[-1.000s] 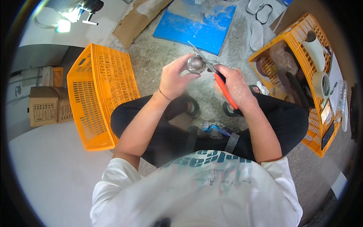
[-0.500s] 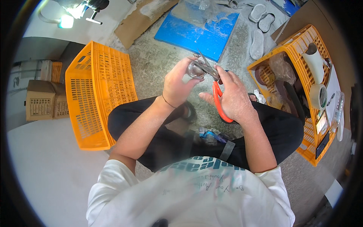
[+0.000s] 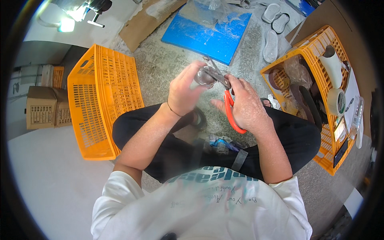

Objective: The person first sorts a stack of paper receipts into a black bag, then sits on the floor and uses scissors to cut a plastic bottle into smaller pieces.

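Red-handled scissors (image 3: 231, 114) are held in my right hand (image 3: 251, 107), with the fingers curled over the pivot and handles. Their blades are spread and point up and left, toward my left hand (image 3: 184, 92). Between the left thumb and fingers sits a small, clear, rounded piece (image 3: 204, 77) that looks like plastic; its exact kind cannot be made out. One blade lies over or against this piece. The left hand is slightly smeared by motion. White dust covers the right hand and forearm.
Yellow plastic crates stand at the left (image 3: 106, 100) and right; on the right crate (image 3: 332, 132) lie a tape roll (image 3: 336, 101) and a phone (image 3: 341, 154). Ahead are a dusty blue board (image 3: 208, 36), cardboard (image 3: 150, 20) and white shoe-shaped pieces (image 3: 271, 46). A bright lamp (image 3: 66, 25) glows upper left.
My left hand has shifted slightly left, its thumb changing position on the clear piece. The scissors and right hand have moved a little, with the red handles slightly lower.
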`<control>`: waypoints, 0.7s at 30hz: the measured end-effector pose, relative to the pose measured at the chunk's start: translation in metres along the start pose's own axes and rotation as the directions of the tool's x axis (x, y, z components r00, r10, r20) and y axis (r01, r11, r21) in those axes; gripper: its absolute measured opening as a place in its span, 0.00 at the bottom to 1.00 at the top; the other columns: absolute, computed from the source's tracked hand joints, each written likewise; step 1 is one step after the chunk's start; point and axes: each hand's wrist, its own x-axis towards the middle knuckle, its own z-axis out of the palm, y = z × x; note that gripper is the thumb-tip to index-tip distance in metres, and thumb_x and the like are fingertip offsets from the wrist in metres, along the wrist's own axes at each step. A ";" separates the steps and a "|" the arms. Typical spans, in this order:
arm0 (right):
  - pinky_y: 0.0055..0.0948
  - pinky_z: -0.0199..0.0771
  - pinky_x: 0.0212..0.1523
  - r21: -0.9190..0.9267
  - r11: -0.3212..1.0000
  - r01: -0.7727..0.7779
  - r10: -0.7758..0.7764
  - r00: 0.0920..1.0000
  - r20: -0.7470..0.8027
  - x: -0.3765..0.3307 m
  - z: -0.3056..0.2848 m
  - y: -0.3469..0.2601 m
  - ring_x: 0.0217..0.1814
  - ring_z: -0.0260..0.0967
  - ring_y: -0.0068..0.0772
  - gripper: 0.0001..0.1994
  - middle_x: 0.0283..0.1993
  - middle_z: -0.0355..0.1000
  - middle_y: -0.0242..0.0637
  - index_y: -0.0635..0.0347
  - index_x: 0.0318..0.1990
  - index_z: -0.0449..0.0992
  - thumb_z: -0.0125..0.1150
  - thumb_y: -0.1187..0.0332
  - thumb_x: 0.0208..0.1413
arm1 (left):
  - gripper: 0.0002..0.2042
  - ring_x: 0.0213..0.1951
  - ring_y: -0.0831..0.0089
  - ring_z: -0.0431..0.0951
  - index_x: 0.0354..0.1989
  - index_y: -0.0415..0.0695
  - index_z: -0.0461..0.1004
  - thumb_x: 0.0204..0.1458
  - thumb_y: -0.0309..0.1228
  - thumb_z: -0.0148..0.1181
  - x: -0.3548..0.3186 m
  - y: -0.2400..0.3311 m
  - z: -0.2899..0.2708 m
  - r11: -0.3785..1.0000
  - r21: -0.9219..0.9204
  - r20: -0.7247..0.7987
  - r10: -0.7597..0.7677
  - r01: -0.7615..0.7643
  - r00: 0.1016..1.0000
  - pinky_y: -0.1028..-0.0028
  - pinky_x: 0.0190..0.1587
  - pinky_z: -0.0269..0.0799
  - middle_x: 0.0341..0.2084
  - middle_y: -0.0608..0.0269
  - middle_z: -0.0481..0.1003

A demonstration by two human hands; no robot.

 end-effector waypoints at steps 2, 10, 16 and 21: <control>0.45 0.69 0.56 -0.031 0.999 -0.008 0.006 0.998 -0.056 0.002 0.005 0.002 0.54 0.71 0.55 0.33 0.49 0.71 0.56 0.66 0.63 0.65 0.69 0.56 0.55 | 0.27 0.45 0.58 0.81 0.53 0.41 0.73 0.39 0.21 0.72 -0.002 0.002 0.000 1.000 0.000 0.005 -0.020 0.020 1.000 0.68 0.47 0.77 0.44 0.53 0.79; 0.51 0.73 0.46 0.258 0.964 -0.066 0.075 0.997 -0.026 0.010 0.006 0.011 0.43 0.73 0.63 0.21 0.40 0.75 0.58 0.64 0.55 0.70 0.62 0.66 0.56 | 0.28 0.48 0.72 0.80 0.56 0.37 0.73 0.41 0.17 0.70 -0.007 0.004 -0.001 0.980 -0.076 0.051 -0.178 0.181 0.983 0.73 0.51 0.76 0.49 0.59 0.78; 0.43 0.67 0.56 -0.025 0.980 0.198 -0.198 0.948 -0.247 0.007 0.011 0.008 0.54 0.65 0.51 0.35 0.49 0.66 0.49 0.60 0.64 0.65 0.74 0.62 0.49 | 0.29 0.50 0.72 0.79 0.58 0.38 0.73 0.42 0.12 0.67 0.002 -0.007 -0.012 0.971 -0.200 -0.010 -0.135 0.130 0.991 0.75 0.51 0.75 0.51 0.59 0.77; 0.44 0.67 0.56 0.001 0.986 0.166 -0.164 0.971 -0.174 0.005 0.008 0.003 0.54 0.65 0.52 0.38 0.49 0.66 0.49 0.62 0.65 0.64 0.74 0.58 0.49 | 0.27 0.48 0.58 0.81 0.53 0.42 0.74 0.40 0.20 0.71 0.001 -0.007 -0.007 0.991 -0.126 -0.037 -0.048 0.043 0.998 0.68 0.49 0.76 0.47 0.53 0.78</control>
